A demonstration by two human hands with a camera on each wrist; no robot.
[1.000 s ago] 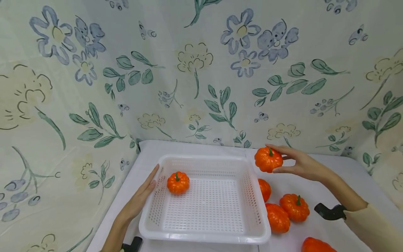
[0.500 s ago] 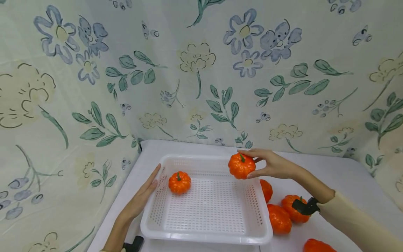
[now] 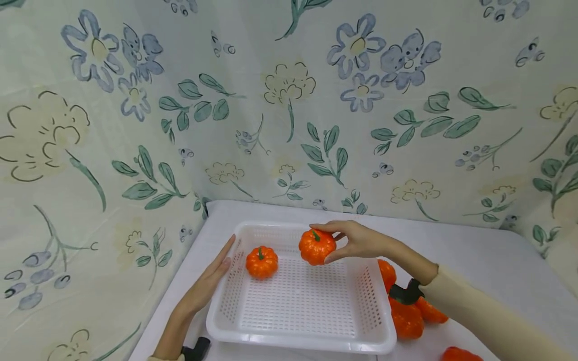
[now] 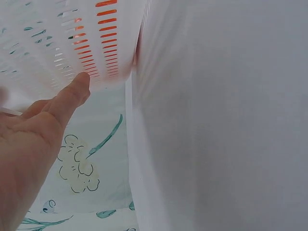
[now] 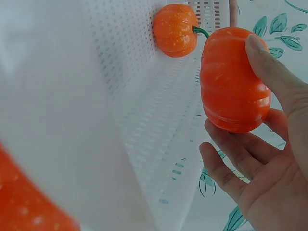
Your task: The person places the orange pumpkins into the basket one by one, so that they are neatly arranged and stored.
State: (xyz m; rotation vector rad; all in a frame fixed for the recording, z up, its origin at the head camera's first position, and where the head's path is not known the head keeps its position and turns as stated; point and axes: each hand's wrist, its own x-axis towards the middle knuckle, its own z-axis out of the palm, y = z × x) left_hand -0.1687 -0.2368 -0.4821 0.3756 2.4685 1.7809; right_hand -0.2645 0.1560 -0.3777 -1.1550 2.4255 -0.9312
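My right hand (image 3: 352,239) grips a small orange pumpkin (image 3: 317,246) with a green stem, thumb on one side and fingers on the other. It hangs over the back middle of a white perforated plastic basket (image 3: 298,346). Another orange pumpkin (image 3: 262,262) sits inside the basket at the left; the right wrist view shows this pumpkin (image 5: 175,30) beyond the held pumpkin (image 5: 235,80). Along the basket's left wall lies my left hand (image 3: 205,283), fingers straight; in the left wrist view a fingertip of the left hand (image 4: 53,115) touches the slotted wall.
Right of the basket, several orange pumpkins (image 3: 406,320) lie on the white-covered table (image 3: 496,271), partly hidden by the right sleeve (image 3: 487,311). One more pumpkin (image 3: 459,354) is cut off at the bottom edge. A floral cloth (image 3: 289,115) hangs behind and to the left.
My right hand has carried the pumpkin leftward, from beyond the basket's right rim to over its inside. The left hand stays at the left wall. The head view has shifted slightly.
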